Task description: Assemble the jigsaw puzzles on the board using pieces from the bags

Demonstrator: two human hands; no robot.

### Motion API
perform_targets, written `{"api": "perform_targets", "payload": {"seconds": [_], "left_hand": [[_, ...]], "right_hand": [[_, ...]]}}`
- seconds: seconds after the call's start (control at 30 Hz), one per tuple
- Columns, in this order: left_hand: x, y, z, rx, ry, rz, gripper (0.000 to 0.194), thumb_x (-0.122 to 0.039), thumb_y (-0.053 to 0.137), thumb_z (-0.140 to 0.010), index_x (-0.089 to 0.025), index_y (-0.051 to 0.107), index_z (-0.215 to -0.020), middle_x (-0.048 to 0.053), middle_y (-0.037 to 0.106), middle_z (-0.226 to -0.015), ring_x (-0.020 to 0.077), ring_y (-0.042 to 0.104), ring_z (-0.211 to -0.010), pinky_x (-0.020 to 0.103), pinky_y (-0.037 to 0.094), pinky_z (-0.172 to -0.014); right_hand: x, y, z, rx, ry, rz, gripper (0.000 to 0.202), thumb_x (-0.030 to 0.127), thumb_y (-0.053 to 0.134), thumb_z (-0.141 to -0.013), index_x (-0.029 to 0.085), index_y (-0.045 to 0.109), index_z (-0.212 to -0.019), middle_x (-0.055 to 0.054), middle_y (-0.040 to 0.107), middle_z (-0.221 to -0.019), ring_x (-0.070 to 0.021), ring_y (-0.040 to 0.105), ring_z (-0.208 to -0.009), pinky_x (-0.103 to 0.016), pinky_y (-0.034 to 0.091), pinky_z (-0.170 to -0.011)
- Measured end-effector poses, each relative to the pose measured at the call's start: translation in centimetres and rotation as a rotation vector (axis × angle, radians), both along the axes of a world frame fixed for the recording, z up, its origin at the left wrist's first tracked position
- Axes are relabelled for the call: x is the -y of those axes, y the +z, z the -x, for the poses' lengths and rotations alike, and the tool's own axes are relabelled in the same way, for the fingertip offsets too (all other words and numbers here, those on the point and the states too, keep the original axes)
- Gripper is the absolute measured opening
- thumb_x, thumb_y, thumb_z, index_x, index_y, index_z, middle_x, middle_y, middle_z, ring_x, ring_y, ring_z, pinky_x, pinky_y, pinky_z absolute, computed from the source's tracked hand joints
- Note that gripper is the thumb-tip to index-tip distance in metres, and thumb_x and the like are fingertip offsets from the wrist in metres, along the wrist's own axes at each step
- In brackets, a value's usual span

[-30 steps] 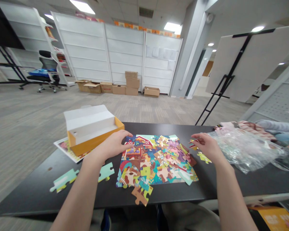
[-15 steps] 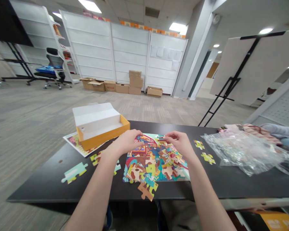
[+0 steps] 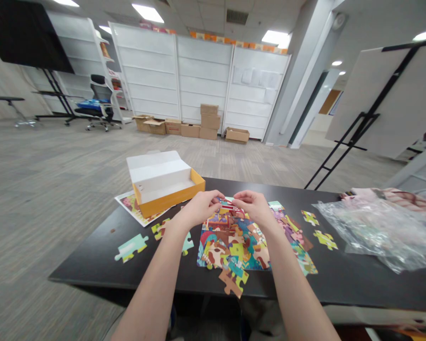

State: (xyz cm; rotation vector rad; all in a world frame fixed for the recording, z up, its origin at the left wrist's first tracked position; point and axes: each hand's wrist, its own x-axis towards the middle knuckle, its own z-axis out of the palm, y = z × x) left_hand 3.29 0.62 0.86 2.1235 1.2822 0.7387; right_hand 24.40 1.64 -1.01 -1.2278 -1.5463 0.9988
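Both hands meet over the far part of a colourful puzzle picture [image 3: 246, 258], with loose pieces lying on it. My right hand [image 3: 253, 207] is closed in a pinch on a small puzzle piece [image 3: 227, 203] with red and white on it. My left hand [image 3: 203, 208] has its fingertips closed at the other side of the same piece; the fingers partly cover it. Loose puzzle pieces [image 3: 230, 281] overlap the picture's near edge. Joined light-green pieces [image 3: 131, 247] lie left of my left arm, and yellow-green pieces [image 3: 325, 240] lie to the right.
An open yellow box [image 3: 172, 199] with a white inside stands at the back left, on a printed sheet [image 3: 129, 204]. Clear plastic bags [image 3: 379, 232] lie at the right of the black table [image 3: 102, 255]. An easel board [image 3: 369, 104] stands beyond.
My right hand has moved left with the piece, and the hands are closer together. More of the picture's right side shows. The camera view has turned slightly left.
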Motion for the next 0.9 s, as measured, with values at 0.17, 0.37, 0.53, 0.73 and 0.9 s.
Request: {"api": "perform_targets", "payload": {"seconds": [0.17, 0.37, 0.53, 0.73, 0.9], "left_hand": [[-0.3, -0.7, 0.3, 0.026, 0.004, 0.020, 0.027, -0.020, 0.055, -0.084, -0.017, 0.070, -0.106, 0.005, 0.076, -0.084, 0.0192, 0.073, -0.078, 0.028, 0.057, -0.074], [-0.7, -1.9, 0.3, 0.045, 0.054, 0.012, 0.034, -0.012, 0.052, -0.082, -0.017, 0.067, -0.112, 0.004, 0.076, -0.085, 0.0187, 0.073, -0.080, 0.028, 0.057, -0.076], [-1.0, -2.5, -0.3, 0.032, 0.047, -0.010, 0.035, -0.010, 0.050, -0.082, -0.017, 0.068, -0.111, 0.003, 0.075, -0.079, 0.0176, 0.072, -0.073, 0.027, 0.055, -0.072], [-1.1, -3.0, -0.7, -0.100, 0.058, -0.054, 0.035, -0.013, 0.051, -0.085, -0.021, 0.070, -0.114, 0.003, 0.077, -0.085, 0.0181, 0.071, -0.079, 0.026, 0.053, -0.072], [-1.2, -3.1, -0.7, -0.256, 0.085, -0.042, 0.035, -0.016, 0.054, -0.086, -0.023, 0.071, -0.117, 0.004, 0.076, -0.085, 0.0189, 0.070, -0.079, 0.026, 0.051, -0.072]], "right_hand": [[-0.5, -0.7, 0.3, 0.222, -0.082, -0.105, 0.016, 0.030, 0.072, -0.076, 0.019, 0.070, -0.086, -0.006, 0.076, -0.083, -0.0195, 0.072, -0.076, -0.031, 0.057, -0.072], [-0.6, -1.6, -0.2, 0.468, -0.117, -0.163, 0.011, 0.024, 0.067, -0.083, 0.021, 0.071, -0.093, -0.006, 0.078, -0.088, -0.0205, 0.073, -0.083, -0.032, 0.056, -0.079], [-0.6, -1.9, -0.2, 0.524, -0.058, -0.105, 0.014, 0.020, 0.062, -0.086, 0.023, 0.071, -0.096, -0.003, 0.079, -0.086, -0.0189, 0.074, -0.075, -0.030, 0.055, -0.074], [-0.1, -1.3, -0.1, 0.690, -0.051, -0.092, 0.015, 0.019, 0.062, -0.086, 0.023, 0.073, -0.094, -0.003, 0.079, -0.086, -0.0190, 0.072, -0.077, -0.027, 0.051, -0.069], [0.1, -1.1, 0.1, 0.786, -0.080, -0.060, 0.017, 0.021, 0.064, -0.085, 0.023, 0.075, -0.099, -0.004, 0.078, -0.094, -0.0191, 0.071, -0.083, -0.026, 0.048, -0.070]]}}
